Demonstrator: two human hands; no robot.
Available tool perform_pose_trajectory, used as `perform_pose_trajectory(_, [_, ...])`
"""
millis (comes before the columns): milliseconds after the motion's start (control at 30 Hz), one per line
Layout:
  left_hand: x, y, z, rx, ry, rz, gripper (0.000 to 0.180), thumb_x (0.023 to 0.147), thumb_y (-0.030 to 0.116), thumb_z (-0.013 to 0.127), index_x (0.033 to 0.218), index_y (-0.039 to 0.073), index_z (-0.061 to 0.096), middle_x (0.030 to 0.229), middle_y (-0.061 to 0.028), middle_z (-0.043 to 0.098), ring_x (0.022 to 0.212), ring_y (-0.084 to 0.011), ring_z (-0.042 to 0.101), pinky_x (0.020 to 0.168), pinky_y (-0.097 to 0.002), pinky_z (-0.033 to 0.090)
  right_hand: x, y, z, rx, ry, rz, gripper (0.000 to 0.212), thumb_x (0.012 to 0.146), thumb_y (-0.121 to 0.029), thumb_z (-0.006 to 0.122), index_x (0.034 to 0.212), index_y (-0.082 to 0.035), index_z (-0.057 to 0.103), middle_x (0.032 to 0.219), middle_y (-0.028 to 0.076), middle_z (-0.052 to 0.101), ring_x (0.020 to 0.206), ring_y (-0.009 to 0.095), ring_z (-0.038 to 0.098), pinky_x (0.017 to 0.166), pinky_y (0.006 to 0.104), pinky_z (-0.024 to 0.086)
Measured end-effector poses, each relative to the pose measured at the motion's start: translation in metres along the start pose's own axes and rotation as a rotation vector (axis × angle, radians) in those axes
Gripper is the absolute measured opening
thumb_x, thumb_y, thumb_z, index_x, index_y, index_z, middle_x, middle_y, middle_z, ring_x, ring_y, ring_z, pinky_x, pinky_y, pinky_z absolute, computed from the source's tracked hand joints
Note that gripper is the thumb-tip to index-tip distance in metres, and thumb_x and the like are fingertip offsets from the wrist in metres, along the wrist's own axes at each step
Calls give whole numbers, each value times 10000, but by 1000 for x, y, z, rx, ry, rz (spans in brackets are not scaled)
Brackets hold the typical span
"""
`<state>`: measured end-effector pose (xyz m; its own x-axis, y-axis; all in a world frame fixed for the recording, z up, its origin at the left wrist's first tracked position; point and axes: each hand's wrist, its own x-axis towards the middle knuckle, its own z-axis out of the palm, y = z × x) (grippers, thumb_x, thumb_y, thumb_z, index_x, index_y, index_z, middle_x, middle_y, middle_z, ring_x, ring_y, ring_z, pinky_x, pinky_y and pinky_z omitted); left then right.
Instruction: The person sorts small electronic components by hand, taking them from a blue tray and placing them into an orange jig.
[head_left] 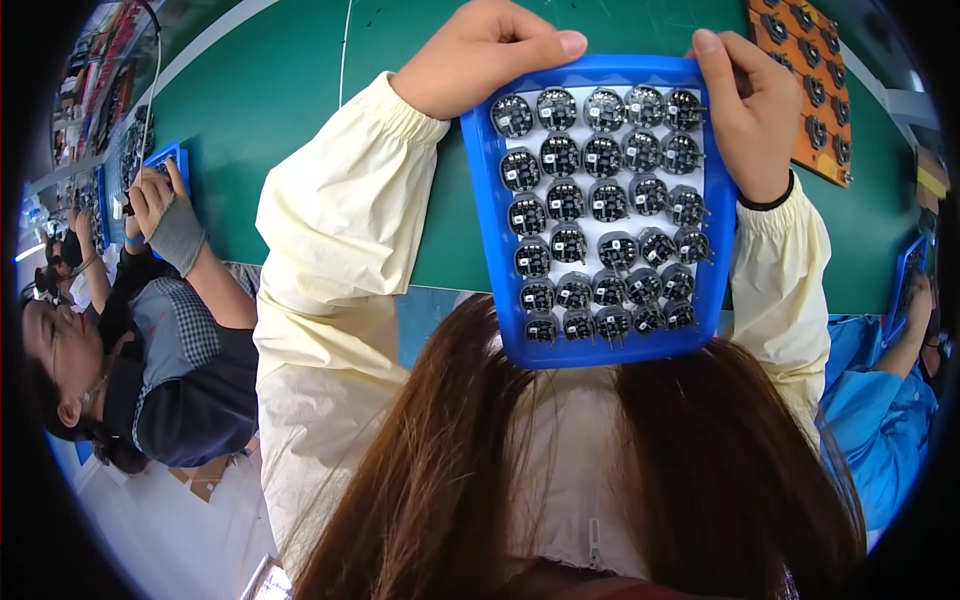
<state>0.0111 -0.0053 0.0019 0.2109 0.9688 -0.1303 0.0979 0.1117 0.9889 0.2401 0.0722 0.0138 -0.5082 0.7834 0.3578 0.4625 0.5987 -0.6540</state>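
Blue plastic forms the shallow tray (490, 190) that we hold between our two hands, its far edge running from one to the other and its near end reaching past the tabletop's near edge, in front of the long brown hair (420, 450). We cannot tell whether the tray touches the green tabletop (260, 130). On its white liner (593, 258) we count six rows of five round black parts (603, 157).

Both our forearms, in loose cream sleeves (350, 190), reach up toward the far edge with the elbows out to the sides; a dark band circles our right wrist. Our left hand (490, 55) closes on the tray's far left corner, thumb laid along the rim, fingers curled. Our right hand (758, 110) grips the far right corner, thumb pointing away from us and fingers bent.

Beyond it, near the tabletop's right edge, we see an orange board (803, 148) carrying dark parts. Co-workers sit on both sides.
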Motion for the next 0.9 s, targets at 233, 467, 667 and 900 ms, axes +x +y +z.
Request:
perform_pose_trajectory(233, [1, -2, -2, 3, -1, 14, 331, 893, 221, 554, 658, -11, 579, 616, 39, 502, 576, -29, 418, 529, -220, 346, 0, 1, 0, 49, -16, 1, 201, 887, -161, 559, 834, 31, 589, 598, -20, 504, 532, 27, 408, 474, 189, 310])
perform_pose_trajectory(467, [1, -2, -2, 26, 14, 5, 294, 888, 199, 555, 702, -23, 605, 647, 31, 537, 595, -18, 458, 537, -208, 361, 1, -2, 5, 68, 114, -99, 257, 853, -223, 583, 744, 9, 613, 498, 66, 469, 440, 115, 432, 446, 250, 342])
perform_pose_trajectory(667, [-1, -1, 1, 10, 43, -17, 297, 891, 202, 546, 724, -34, 617, 676, 19, 568, 606, -22, 487, 549, -202, 386, 3, -24, -3, 25, 108, -2, 206, 826, -96, 573, 665, 31, 558, 473, 79, 430, 410, 124, 373, 411, 287, 278])
perform_pose_trajectory(900, [0, -1, 0, -7, -9, 2, 308, 897, 203, 522, 738, -42, 619, 688, 5, 576, 606, -32, 493, 551, -203, 394, 2, -23, -5, 19, 108, -20, 224, 823, -91, 574, 639, 29, 533, 462, 88, 404, 399, 127, 360, 405, 295, 269])
